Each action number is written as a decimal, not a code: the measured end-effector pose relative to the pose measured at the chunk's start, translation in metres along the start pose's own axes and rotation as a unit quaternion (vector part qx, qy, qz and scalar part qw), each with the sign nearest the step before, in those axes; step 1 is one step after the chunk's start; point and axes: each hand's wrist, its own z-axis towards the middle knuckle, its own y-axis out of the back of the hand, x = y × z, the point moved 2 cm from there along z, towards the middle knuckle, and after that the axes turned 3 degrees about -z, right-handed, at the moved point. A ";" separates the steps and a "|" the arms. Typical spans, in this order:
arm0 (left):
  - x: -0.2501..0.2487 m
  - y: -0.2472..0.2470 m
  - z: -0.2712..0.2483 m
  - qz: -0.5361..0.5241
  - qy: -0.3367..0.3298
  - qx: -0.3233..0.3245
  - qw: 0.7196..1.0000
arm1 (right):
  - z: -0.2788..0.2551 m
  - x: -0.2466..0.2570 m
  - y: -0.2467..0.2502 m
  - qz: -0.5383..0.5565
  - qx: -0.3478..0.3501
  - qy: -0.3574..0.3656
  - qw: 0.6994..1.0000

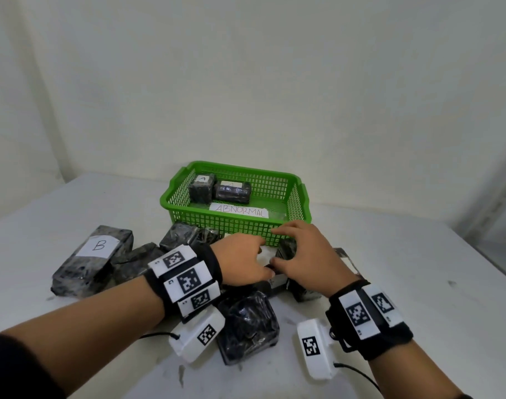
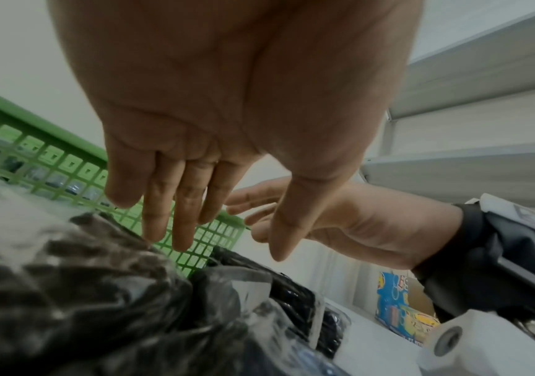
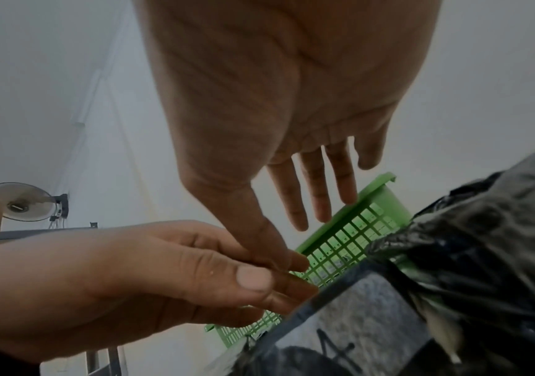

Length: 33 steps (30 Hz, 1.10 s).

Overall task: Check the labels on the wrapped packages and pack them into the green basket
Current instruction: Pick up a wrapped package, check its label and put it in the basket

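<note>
Both hands hover over the heap of black wrapped packages (image 1: 247,326) on the white worktop (image 1: 404,269), just in front of the green basket (image 1: 300,197): the left hand (image 1: 240,262) has its fingers straight and loosely apart, the right hand (image 1: 302,254) is spread, and neither grips anything. Two packages marked A (image 1: 202,188) already lie inside the basket behind a slip reading ABNORMAL (image 1: 239,210). A big package marked B (image 1: 92,262) lies off to the left.

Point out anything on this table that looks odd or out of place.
The green basket carries a sign reading ABNORMAL, yet holds two neatly labelled packages, at least one marked A. Outside it, the other wrapped packages lie in a jumbled heap, some with no label showing. Nothing looks spilled or torn.
</note>
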 end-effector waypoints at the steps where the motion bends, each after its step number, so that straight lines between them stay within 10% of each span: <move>1: -0.001 -0.002 0.000 0.001 -0.001 0.004 1.000 | -0.002 0.000 -0.001 -0.003 0.018 0.004 1.000; 13: -0.018 -0.005 0.008 0.108 0.018 0.049 0.993 | -0.006 -0.008 -0.014 -0.122 0.122 0.022 0.985; 22: 0.004 0.048 0.003 -0.180 -0.015 -0.140 0.974 | 0.011 -0.015 0.015 0.226 -0.032 0.021 0.973; 33: 0.030 0.050 0.007 -0.471 -0.073 -0.152 0.866 | 0.039 0.000 0.004 0.377 -0.082 0.056 0.921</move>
